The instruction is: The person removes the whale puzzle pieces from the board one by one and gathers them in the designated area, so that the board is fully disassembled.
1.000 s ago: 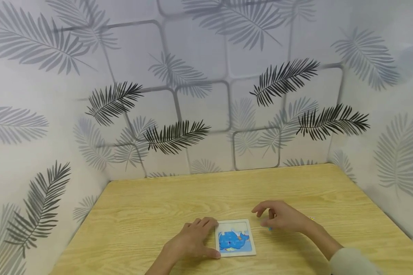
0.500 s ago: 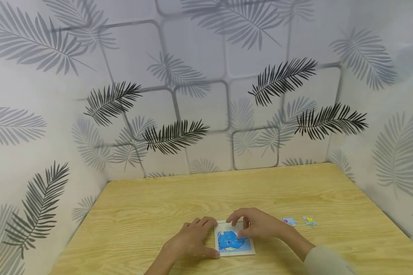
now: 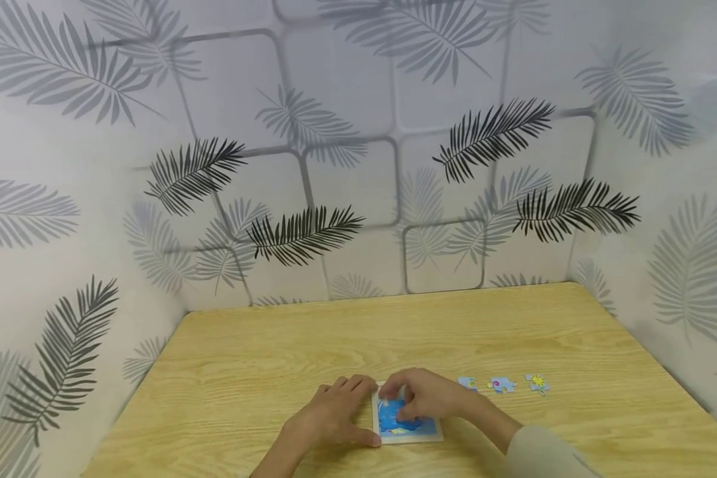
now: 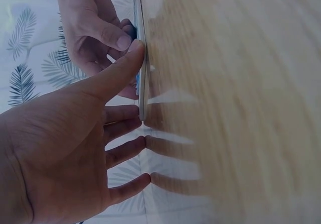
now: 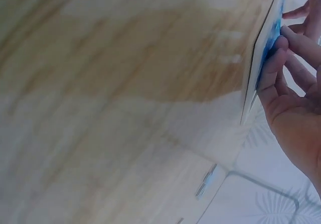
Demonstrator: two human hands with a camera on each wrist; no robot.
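Note:
A small square jigsaw puzzle [image 3: 427,433] with a white frame and a blue whale picture lies flat on the table. My left hand [image 3: 334,418] rests along its left side, fingers extended and thumb tip at the lower left corner. In the left wrist view its fingers spread out, with the thumb [image 4: 131,53] at the frame's edge. My right hand [image 3: 427,395] reaches over the puzzle from the right and covers much of the picture. Thumb and fingers come together low on a dark blue puzzle piece [image 5: 271,51] at the puzzle's face, most of which they hide.
Three loose puzzle pieces lie in a row to the puzzle's right: one with a bit of yellow [image 3: 467,382], one with a purple-pink spot [image 3: 502,384] and one with a yellow sun [image 3: 538,382]. The wooden table [image 3: 263,358] meets a leaf-patterned backdrop [image 3: 346,199] behind.
My right hand has moved left from the loose pieces onto the puzzle and farther over it, uncovering the row of pieces. The left hand has stayed at the left edge.

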